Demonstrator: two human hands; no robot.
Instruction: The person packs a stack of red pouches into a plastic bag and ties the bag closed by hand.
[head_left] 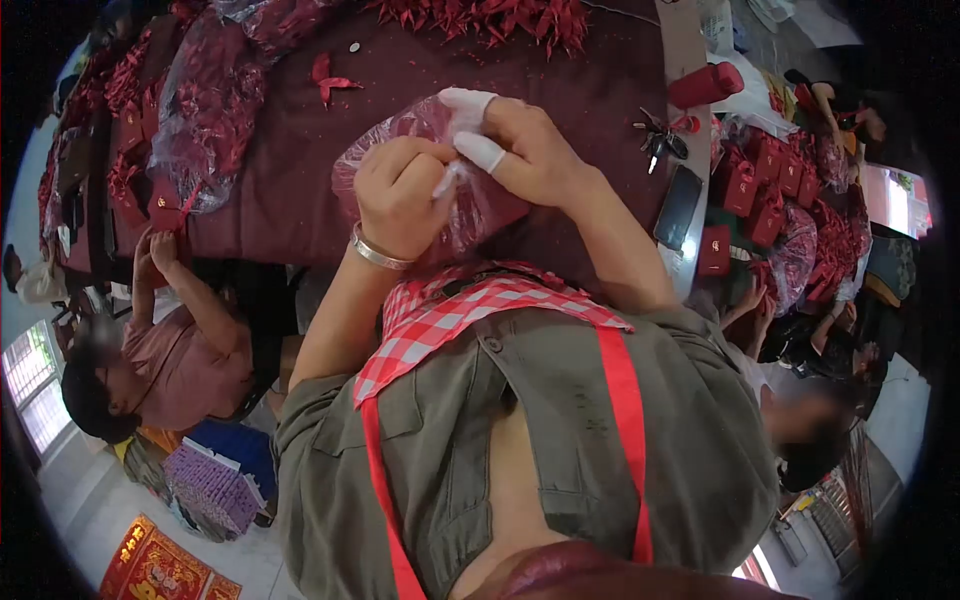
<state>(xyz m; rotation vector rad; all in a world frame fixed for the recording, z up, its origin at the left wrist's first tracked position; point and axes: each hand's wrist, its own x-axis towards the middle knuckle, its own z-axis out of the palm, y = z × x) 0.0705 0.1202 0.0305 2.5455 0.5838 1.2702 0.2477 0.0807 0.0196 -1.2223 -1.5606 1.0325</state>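
Olive-green, button-front shirt (600, 420) fills the lower centre of the frame, with a red-and-white checked cloth apron (500, 300) across it. Just beyond, at upper centre, a clear, crinkled plastic bag (480, 212) lies near the edge of the maroon, cloth-covered counter (300, 140), close to the body, probably so both hands reach it easily. Dark red shows through the film; whether from inside or beneath cannot be told. The left hand (402, 195), wearing a silvery bangle (378, 250), is clenched on the bag, apparently to keep the film bunched. The right hand (540, 150) rests thumb and index finger on the bag, perhaps steadying it; whether they pinch it is unclear. White finger covers (478, 152) sheathe both digits, likely for protection or grip. Dark keys (660, 140) and a black, rectangular phone (680, 205) lie at right, seemingly set aside from the hands.
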